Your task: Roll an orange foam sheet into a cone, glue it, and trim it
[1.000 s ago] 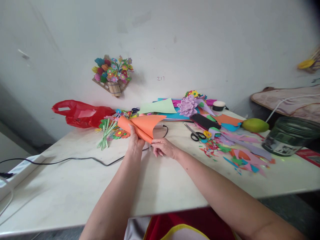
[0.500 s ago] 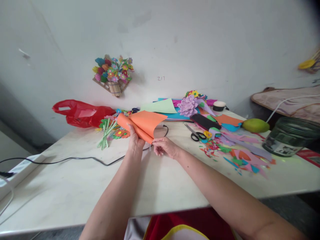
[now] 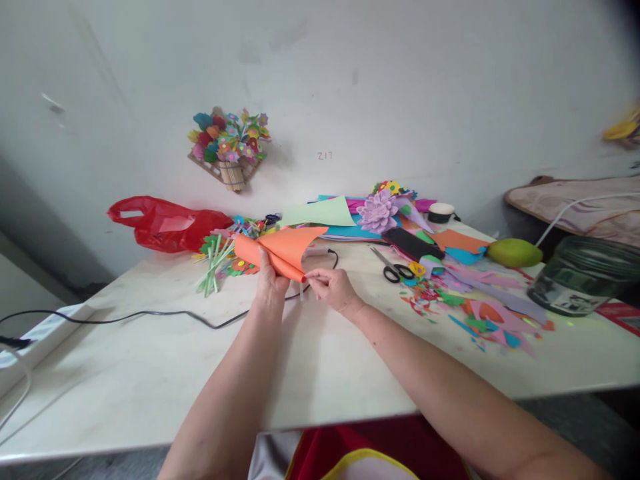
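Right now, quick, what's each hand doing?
Left hand: closed around the partly rolled orange paper.
Right hand: closed in a pinch at the paper's lower right corner.

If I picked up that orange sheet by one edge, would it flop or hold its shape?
The orange sheet would likely feel light, since its edge looks thin. It may be fairly stiff: its flared end stands out past the left hand without drooping. Let go, it might spring open, since it's curled.
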A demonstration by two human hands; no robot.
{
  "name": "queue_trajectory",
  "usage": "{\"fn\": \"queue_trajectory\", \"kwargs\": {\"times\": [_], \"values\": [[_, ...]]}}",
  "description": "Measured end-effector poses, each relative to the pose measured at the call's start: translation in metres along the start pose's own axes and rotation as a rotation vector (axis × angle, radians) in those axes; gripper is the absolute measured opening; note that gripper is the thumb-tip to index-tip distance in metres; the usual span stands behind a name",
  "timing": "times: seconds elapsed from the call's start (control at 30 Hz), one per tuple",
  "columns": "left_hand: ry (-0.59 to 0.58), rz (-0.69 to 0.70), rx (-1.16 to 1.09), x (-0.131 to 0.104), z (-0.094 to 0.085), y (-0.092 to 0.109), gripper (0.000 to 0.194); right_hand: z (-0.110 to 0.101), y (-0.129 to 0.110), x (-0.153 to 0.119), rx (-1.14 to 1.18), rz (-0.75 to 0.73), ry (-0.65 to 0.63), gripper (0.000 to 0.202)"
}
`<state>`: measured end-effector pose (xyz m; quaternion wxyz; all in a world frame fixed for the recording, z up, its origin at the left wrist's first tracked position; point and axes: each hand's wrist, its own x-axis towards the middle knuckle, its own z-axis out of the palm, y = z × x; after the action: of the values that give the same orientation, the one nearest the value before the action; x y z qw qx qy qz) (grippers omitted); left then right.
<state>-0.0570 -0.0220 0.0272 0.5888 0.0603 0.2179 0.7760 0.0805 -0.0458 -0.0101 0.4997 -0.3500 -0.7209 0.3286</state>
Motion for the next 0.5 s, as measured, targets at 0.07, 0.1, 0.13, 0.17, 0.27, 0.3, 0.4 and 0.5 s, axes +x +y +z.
{"fn": "queue_trajectory", "kwargs": {"times": [0.07, 0.1, 0.13, 0.17, 0.27, 0.3, 0.4, 0.5], "values": [[-0.005, -0.032, 0.013, 0.001, -0.001, 0.0, 0.044, -0.001, 0.003, 0.0, -0.178, -0.103, 0.056, 0.02], [0.001, -0.045, 0.019, 0.002, -0.001, 0.0, 0.045, -0.001, 0.003, 0.0, -0.251, -0.139, 0.075, 0.02], [0.01, -0.054, 0.026, 0.003, -0.002, 0.0, 0.046, -0.002, 0.003, 0.0, -0.309, -0.162, 0.086, 0.019], [0.021, -0.059, 0.032, 0.004, -0.002, 0.0, 0.046, -0.003, 0.003, 0.0, -0.356, -0.178, 0.09, 0.019], [0.039, -0.065, 0.054, 0.006, -0.003, -0.001, 0.045, -0.006, 0.001, 0.001, -0.447, -0.227, 0.061, 0.019], [0.04, -0.065, 0.06, 0.006, -0.003, -0.002, 0.044, -0.006, 0.0, 0.001, -0.475, -0.25, 0.045, 0.019], [0.034, -0.077, 0.071, 0.007, -0.003, -0.002, 0.045, -0.008, -0.004, 0.002, -0.6, -0.324, -0.007, 0.022], [0.031, -0.081, 0.067, 0.01, -0.005, -0.002, 0.046, -0.009, -0.009, 0.002, -0.743, -0.374, -0.069, 0.026]]}}
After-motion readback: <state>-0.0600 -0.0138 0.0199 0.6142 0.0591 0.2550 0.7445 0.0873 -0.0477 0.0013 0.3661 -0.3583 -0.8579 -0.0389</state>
